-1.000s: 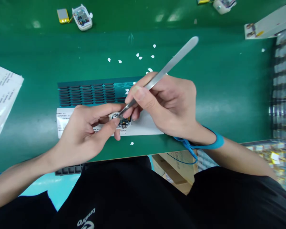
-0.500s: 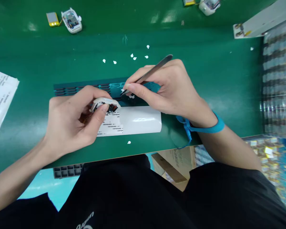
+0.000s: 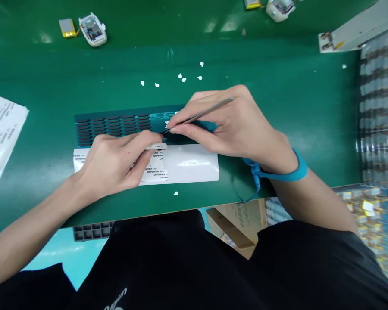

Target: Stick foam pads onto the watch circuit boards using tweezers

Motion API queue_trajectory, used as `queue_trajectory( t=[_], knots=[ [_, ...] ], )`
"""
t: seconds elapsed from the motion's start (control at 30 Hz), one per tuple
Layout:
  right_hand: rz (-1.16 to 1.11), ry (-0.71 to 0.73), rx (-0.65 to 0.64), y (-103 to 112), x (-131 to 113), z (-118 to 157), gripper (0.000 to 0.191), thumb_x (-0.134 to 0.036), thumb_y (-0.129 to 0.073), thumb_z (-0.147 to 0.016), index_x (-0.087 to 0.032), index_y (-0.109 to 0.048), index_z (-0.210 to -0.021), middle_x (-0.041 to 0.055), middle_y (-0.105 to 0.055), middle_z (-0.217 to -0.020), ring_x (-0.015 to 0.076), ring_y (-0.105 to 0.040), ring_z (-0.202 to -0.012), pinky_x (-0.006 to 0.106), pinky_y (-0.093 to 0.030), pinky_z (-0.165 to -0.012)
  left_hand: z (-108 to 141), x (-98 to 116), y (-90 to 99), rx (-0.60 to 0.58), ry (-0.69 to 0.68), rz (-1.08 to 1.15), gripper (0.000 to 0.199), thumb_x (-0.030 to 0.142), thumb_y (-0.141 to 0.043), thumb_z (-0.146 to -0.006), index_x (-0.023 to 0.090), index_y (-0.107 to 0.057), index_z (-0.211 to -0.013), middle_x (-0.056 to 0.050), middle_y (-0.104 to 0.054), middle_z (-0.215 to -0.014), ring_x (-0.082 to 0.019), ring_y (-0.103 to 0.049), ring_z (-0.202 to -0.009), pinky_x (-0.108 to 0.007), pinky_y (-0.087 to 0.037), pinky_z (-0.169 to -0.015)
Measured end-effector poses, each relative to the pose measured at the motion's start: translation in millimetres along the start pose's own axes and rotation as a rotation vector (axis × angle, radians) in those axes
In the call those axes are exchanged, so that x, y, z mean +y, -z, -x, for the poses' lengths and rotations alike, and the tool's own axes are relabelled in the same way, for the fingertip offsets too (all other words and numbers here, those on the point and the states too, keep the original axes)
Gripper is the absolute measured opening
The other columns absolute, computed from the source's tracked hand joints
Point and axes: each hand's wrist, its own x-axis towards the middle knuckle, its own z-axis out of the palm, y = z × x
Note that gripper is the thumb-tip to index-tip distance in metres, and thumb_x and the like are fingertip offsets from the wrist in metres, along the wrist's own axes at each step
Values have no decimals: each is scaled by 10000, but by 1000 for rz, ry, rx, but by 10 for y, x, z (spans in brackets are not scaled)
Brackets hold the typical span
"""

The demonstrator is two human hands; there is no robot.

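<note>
The rows of tiny black print on the white label sheet are too small to read. A small white plastic casing sits edge-on in the closed fingers of the left hand, just above that sheet. The right hand pinches slim steel tweezers, their tips just beside the casing; whether they touch it cannot be told. The hands are close together, nearly meeting. Beyond them lies a dark teal slotted mat on the green worktop, and a bright blue wrist strap circles the right wrist.
</note>
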Motion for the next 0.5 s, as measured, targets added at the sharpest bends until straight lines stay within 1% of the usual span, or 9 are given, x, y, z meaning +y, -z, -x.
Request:
queue_trajectory(
  t=[0.1, 0.17, 0.23, 0.3, 0.33, 0.4, 0.43, 0.47, 0.5],
  knots=[
    [-29, 65, -8, -16, 80, 1, 184, -315, -651, -1088, -311, -830, -1042, -40, -847, -1037, 188, -762, -909, 356, -638, -815, -19, -13, -27, 24, 13, 61, 282, 193, -520, -1027, 258, -788, -1085, 14, -756, -748, -156, -501, -433, -331, -293, -464],
    [-32, 103, -14, -16, 125, -11, 162, -396, -669, -1062, -356, -826, -1049, -60, -839, -977, 188, -753, -880, 339, -624, -759, -28, -32, -53, 42, 26, 94, 276, 219, -531, -1017, 271, -799, -1056, 11, -726, -701, -163, -465, -424, -339, -266, -463],
    [29, 77, 12, -4, 133, -23, 159, -440, -676, -1044, -378, -823, -1044, -53, -828, -931, 197, -745, -865, 343, -615, -745, -29, -46, -74, 21, 70, 97, 278, 228, -544, -991, 284, -812, -1041, -5, -733, -713, -181, -495, -451, -344, -262, -473],
    [129, 30, 79, 9, 105, -28, 195, -395, -621, -1077, -376, -815, -1069, -40, -832, -966, 210, -752, -907, 377, -628, -818, -29, -31, -72, -16, 121, 97, 271, 226, -570, -947, 299, -823, -1015, -18, -751, -737, -201, -535, -483, -348, -265, -485],
    [169, 35, 108, 11, 83, -26, 215, -362, -596, -1092, -369, -811, -1083, -39, -837, -989, 211, -758, -929, 389, -634, -843, -32, -8, -55, -22, 121, 113, 259, 223, -590, -920, 307, -825, -988, -18, -762, -746, -205, -547, -489, -348, -271, -486],
    [198, 100, 139, 3, 37, -18, 208, -337, -603, -1095, -367, -809, -1102, -48, -845, -1010, 199, -769, -941, 369, -647, -809, -49, 70, 13, 0, 112, 199, 226, 212, -649, -850, 321, -826, -937, -15, -801, -809, -214, -617, -537, -347, -344, -502],
    [198, 137, 160, -4, 13, -13, 186, -346, -628, -1086, -374, -810, -1108, -56, -847, -1011, 194, -774, -938, 349, -649, -769, -65, 116, 60, 41, 145, 291, 205, 202, -694, -808, 322, -825, -910, -11, -820, -859, -222, -671, -591, -353, -419, -534],
    [204, 143, 185, -10, -12, -6, 173, -354, -645, -1081, -386, -810, -1121, -62, -848, -1022, 193, -777, -946, 337, -650, -754, -85, 157, 112, 109, 215, 404, 191, 198, -739, -777, 322, -819, -898, -1, -833, -928, -234, -724, -673, -366, -501, -590],
    [213, 133, 218, -13, -38, 0, 173, -360, -650, -1083, -400, -810, -1135, -67, -849, -1043, 194, -778, -958, 333, -654, -769, -109, 186, 162, 205, 305, 516, 179, 217, -774, -773, 326, -807, -912, 16, -832, -1006, -247, -763, -782, -383, -565, -657]
  ],
)
